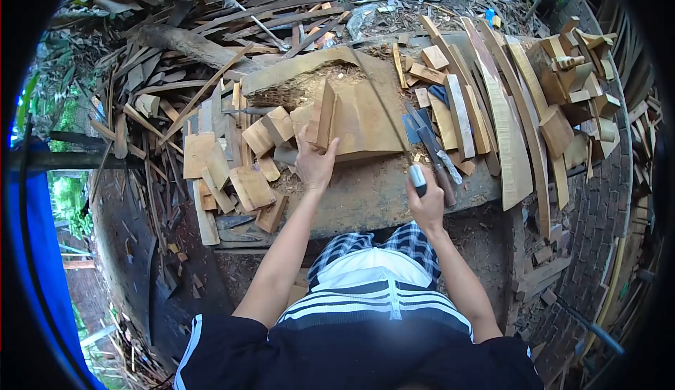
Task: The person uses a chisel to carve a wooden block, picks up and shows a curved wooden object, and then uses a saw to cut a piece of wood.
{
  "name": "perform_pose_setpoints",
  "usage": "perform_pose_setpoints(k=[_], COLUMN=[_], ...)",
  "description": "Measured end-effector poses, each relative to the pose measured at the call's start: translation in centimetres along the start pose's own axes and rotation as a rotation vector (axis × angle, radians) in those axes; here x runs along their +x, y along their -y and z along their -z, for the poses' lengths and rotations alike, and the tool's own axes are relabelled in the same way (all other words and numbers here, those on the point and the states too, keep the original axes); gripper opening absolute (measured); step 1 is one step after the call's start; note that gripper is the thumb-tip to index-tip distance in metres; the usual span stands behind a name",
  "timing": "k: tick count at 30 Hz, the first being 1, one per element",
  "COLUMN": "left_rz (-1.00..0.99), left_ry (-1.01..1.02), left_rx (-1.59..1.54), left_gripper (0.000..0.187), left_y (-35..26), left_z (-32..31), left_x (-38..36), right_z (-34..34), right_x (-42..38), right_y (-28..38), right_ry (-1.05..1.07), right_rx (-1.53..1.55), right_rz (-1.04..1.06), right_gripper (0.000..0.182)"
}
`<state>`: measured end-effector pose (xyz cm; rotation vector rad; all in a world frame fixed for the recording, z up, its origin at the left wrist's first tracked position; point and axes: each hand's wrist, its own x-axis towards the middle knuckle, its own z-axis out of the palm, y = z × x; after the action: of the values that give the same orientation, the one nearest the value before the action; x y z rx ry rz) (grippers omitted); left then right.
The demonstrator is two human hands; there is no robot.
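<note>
My left hand [316, 159] grips a squared wooden block [321, 114], its fingers on both sides of the lower end. The block stands tilted on a large, thick slab of wood [369, 124], which has a rough, crumbly hollow toward its far left. In my right hand [427, 206] is the pale-and-dark handle of a machete [391, 119]. Its long narrow blade points away from me and slants up to the left, over the slab's right part. Blade and block are apart.
Cut wood blocks [251, 187] lie left of the slab on the workbench [351, 204]. A dark flat tool [429, 144] and long planks [500, 116] lie to the right, beside stacked offcuts [562, 123]. Scrap wood [204, 46] is heaped behind. A blue tarp [42, 249] hangs at far left.
</note>
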<state>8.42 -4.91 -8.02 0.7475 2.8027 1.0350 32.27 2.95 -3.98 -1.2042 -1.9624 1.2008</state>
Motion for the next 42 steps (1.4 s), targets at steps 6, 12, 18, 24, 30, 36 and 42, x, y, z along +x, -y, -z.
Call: perform_pose_setpoints(k=[6, 12, 18, 24, 30, 36, 42], left_rz=[0.182, 0.165, 0.309, 0.289, 0.238, 0.293, 0.246], left_ry=[0.477, 0.453, 0.189, 0.246, 0.264, 0.171, 0.066], left_rx=[-0.690, -0.683, -0.842, -0.960, -0.778, -0.713, -0.561], left_gripper=[0.072, 0.061, 0.043, 0.051, 0.056, 0.037, 0.029], left_y=[-0.3, -6.4, -6.0, -5.5, -7.1, -5.7, -6.0], left_z=[3.0, 2.0, -2.0, -1.4, -1.0, -0.7, -1.9], left_x=[3.2, 7.5, 6.8, 6.8, 6.2, 7.9, 9.3], right_z=[-4.1, -5.4, -4.5, -0.4, 0.5, 0.4, 2.3], right_x=[1.2, 2.0, 1.3, -2.6, -2.7, -1.0, -0.6], right_y=[0.5, 1.4, 0.9, -0.1, -1.2, 0.7, 1.2], right_ry=[0.147, 0.274, 0.192, 0.344, 0.404, 0.397, 0.477], right_rx=[0.051, 0.026, 0.121, 0.105, 0.042, -0.006, 0.053], right_rz=[0.049, 0.071, 0.043, -0.011, -0.022, 0.003, -0.066], right_gripper=[0.036, 0.036, 0.038, 0.038, 0.048, 0.048, 0.048])
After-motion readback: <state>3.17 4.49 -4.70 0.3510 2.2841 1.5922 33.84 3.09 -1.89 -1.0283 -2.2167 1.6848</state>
